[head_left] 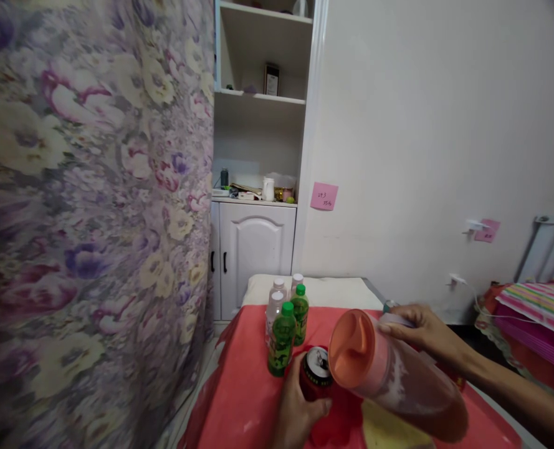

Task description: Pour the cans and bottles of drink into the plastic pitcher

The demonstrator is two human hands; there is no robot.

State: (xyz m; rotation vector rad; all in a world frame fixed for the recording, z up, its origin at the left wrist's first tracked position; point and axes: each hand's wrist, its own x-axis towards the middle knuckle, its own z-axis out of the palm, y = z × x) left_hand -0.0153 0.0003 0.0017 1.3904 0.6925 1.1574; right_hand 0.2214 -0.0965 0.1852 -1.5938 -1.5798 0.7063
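My left hand (300,405) is wrapped around a dark red drink can (315,377) that stands upright with its silver top and pull tab showing. In my right hand (414,327) is the handle of a clear plastic pitcher (421,393) with an orange top. The pitcher lies tilted, its top toward the can and close beside it. Brownish or pinkish liquid with some foam shows inside; I cannot see a stream leaving it. Just beyond my left hand stand two green bottles (282,343) with green caps and several clear bottles (275,312) with white caps.
A red cover (239,374) lies over the table, with a yellow cloth (389,430) at the near edge. Part of another can (389,305) shows behind my right hand. A floral curtain (94,218) hangs at left, a white cabinet (258,249) stands behind, and a bed (538,312) is at right.
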